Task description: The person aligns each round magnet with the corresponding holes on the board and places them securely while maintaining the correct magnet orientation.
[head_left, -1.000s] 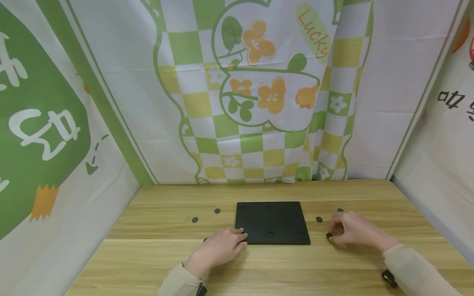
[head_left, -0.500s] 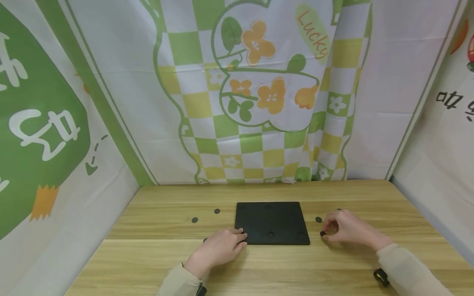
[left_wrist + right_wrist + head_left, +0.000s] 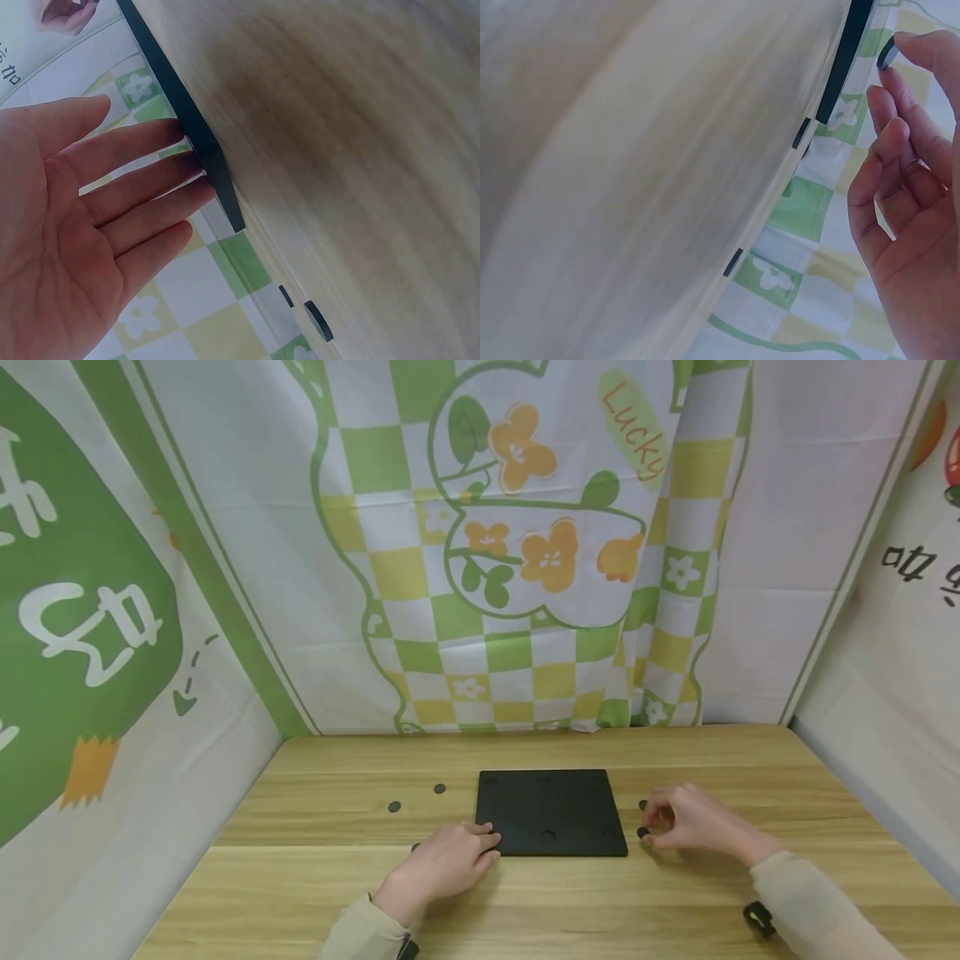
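Observation:
A flat black rectangular board (image 3: 551, 806) lies on the wooden table, with several faint round outlines near its edges. My left hand (image 3: 450, 860) rests its fingertips on the board's near left corner. Its fingers look straight in the left wrist view, touching the board's edge (image 3: 214, 154). Between thumb and forefinger, my right hand (image 3: 697, 818) pinches a small black disc (image 3: 642, 832) just right of the board. The right wrist view shows this disc (image 3: 886, 54) held on edge, clear of the table, the other fingers loosely curled.
Left of the board lie two dark discs, one nearer (image 3: 394, 807) and one farther (image 3: 440, 788); a third disc (image 3: 416, 847) is partly covered by my left hand. Beyond my right fingers sits another disc (image 3: 643, 805). A patterned curtain (image 3: 525, 677) hangs behind the table (image 3: 337, 893).
My right hand has moved left toward the board, carrying the pinched disc. It now hides the far right disc. My left hand and the board have stayed in place.

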`<state>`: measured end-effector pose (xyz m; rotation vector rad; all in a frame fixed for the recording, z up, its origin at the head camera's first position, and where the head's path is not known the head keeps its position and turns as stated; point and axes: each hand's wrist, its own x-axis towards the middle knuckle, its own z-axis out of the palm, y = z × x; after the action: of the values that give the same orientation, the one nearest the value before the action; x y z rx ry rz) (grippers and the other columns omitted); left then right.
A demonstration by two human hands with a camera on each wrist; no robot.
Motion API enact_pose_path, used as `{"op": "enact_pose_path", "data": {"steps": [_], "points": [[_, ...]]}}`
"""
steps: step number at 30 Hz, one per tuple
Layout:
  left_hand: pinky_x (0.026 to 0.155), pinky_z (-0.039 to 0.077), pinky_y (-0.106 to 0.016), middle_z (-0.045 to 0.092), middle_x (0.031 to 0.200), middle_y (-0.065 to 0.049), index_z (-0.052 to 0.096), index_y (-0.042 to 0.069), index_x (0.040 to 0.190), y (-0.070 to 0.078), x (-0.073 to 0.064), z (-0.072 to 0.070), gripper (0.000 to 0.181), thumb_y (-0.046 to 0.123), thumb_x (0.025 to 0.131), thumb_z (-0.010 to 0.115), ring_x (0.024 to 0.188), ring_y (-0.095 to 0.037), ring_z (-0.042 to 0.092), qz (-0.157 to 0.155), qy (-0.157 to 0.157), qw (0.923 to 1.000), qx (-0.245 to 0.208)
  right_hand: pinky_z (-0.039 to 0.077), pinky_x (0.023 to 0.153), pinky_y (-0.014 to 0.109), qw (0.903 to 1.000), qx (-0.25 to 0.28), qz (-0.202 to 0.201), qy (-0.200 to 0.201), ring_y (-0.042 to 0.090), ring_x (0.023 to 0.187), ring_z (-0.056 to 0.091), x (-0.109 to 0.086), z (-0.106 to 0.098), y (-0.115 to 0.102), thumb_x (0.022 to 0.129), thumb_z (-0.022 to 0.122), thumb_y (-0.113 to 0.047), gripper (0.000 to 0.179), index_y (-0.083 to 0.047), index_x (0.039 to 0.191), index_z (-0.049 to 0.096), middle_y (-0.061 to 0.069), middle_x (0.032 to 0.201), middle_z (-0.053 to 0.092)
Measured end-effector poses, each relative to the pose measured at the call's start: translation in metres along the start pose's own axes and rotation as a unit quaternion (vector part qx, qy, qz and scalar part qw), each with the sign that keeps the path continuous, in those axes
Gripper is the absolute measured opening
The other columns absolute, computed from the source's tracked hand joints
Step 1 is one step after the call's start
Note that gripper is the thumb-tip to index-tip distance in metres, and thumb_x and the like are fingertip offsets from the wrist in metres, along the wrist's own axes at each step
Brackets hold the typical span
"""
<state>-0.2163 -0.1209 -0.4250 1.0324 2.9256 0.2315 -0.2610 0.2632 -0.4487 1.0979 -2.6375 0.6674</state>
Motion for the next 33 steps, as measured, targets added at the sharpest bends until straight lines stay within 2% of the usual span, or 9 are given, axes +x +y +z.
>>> {"op": "enact_pose_path", "data": {"steps": [11,24,33], "points": [[0.098,0.049,-0.040,0.061,0.129,-0.011,0.064,0.008,0.123,-0.001,0.000,0.000,0.036,0.028,0.098,0.049,0.118,-0.026,0.058,0.000,-0.002,1.0000,-0.004,0.041,0.049,0.013,0.9999,0.008,-0.012,-0.005,-0.005,0.058,0.046,0.010,0.005,-0.003,0.069,0.079,-0.017,0.017,-0.024,0.076,0.065,-0.015,0.072,0.059],[0.098,0.049,-0.039,0.060,0.129,-0.010,0.063,0.009,0.125,-0.001,-0.001,0.001,0.036,0.029,0.099,0.048,0.119,-0.025,0.058,-0.002,-0.004,1.0000,-0.003,0.043,0.050,0.015,0.9993,0.016,0.018,-0.028,-0.003,0.058,0.048,0.019,0.007,-0.006,0.069,0.079,-0.019,0.015,-0.024,0.077,0.067,-0.015,0.072,0.060],[0.097,0.049,-0.039,0.060,0.129,-0.011,0.064,0.009,0.124,-0.001,-0.001,0.000,0.036,0.029,0.098,0.049,0.118,-0.026,0.059,-0.002,-0.004,1.0000,-0.002,0.043,0.049,0.015,0.9986,0.030,0.015,-0.040,-0.006,0.057,0.045,0.025,0.011,-0.009,0.074,0.079,-0.023,0.014,-0.024,0.077,0.066,-0.014,0.073,0.061]]}}
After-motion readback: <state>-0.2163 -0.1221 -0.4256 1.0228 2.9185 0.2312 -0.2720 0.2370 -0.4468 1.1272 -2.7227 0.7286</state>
